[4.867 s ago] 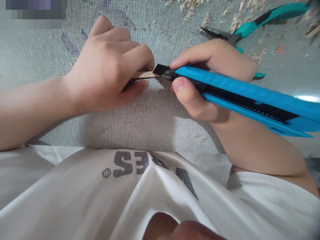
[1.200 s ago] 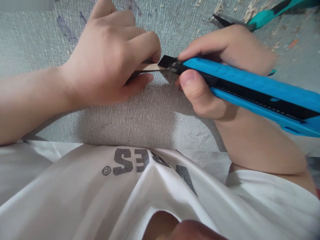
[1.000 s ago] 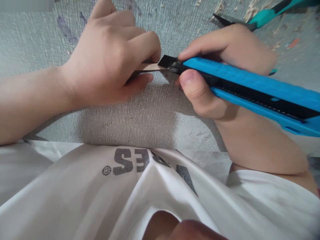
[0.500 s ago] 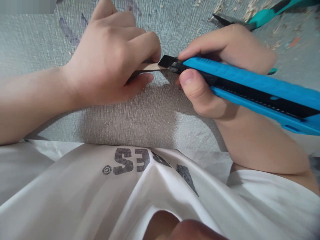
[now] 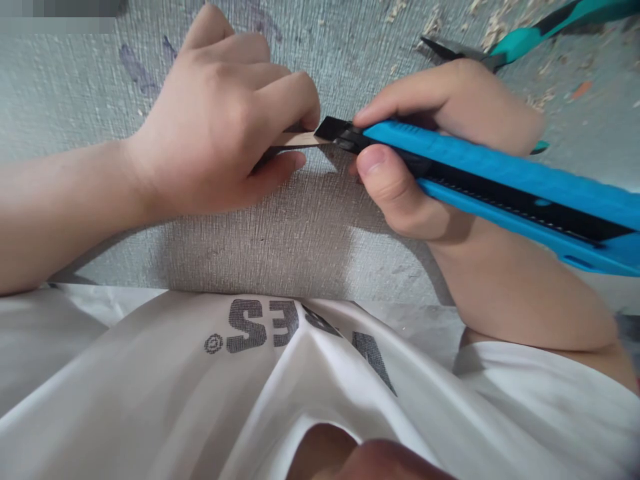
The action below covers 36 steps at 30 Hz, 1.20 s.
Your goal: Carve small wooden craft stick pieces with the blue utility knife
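My left hand (image 5: 230, 113) is closed around a thin strip of pale wood (image 5: 295, 139), whose bare end points right between thumb and forefinger. The rest of the strip is hidden by the fingers. In my right hand (image 5: 415, 167) is a blue utility knife (image 5: 500, 180), gripped near its black front end between thumb and fingers. Its dark blade (image 5: 330, 127) lies against the right end of the wood strip, close to my left fingertips. The knife's handle slants down to the right, over my right wrist.
Pliers with teal handles (image 5: 520, 45) lie beyond my right hand. Wood shavings (image 5: 497, 27) and a small orange scrap (image 5: 581, 90) are scattered around them. The grey textured tabletop (image 5: 280, 247) bears purple stains at the far left. My white shirt fills the near side.
Both hands, the knife and the strip sit very slightly lower in the view. The blade stays at the strip's end, and both grips are the same.
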Available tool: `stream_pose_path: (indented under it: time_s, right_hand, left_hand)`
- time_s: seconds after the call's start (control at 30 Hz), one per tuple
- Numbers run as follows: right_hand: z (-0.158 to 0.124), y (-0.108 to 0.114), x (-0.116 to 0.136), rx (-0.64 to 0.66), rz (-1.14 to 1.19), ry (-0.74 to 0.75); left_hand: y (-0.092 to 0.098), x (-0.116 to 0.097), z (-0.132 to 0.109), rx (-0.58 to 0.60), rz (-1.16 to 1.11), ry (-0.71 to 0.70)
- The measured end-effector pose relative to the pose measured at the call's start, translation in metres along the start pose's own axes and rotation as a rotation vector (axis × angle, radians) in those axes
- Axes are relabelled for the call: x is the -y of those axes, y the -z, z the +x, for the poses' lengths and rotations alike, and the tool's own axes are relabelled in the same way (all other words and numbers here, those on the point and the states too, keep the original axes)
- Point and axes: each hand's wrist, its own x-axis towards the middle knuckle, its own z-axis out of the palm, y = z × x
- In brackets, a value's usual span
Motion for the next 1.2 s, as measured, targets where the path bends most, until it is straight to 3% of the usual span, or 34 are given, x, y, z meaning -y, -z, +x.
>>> stream_pose_path:
  time_s: [0.47, 0.73, 0.93, 1.2]
  right_hand:
    - [-0.002, -0.003, -0.005, -0.041, -0.066, 0.077]
    - [-0.002, 0.0, -0.007, -0.033, -0.105, 0.093]
    - [-0.001, 0.002, -0.004, -0.02, -0.149, 0.106]
    - [-0.003, -0.001, -0.005, -0.032, -0.126, 0.09]
  left_hand:
    - [0.001, 0.0, 0.003, -0.019, -0.028, -0.029]
    - [0.012, -0.009, 0.007, 0.115, -0.014, 0.084]
    - [0.011, -0.009, 0.006, 0.139, -0.003, 0.103]
    - [0.004, -0.004, 0.002, 0.016, -0.04, -0.002]
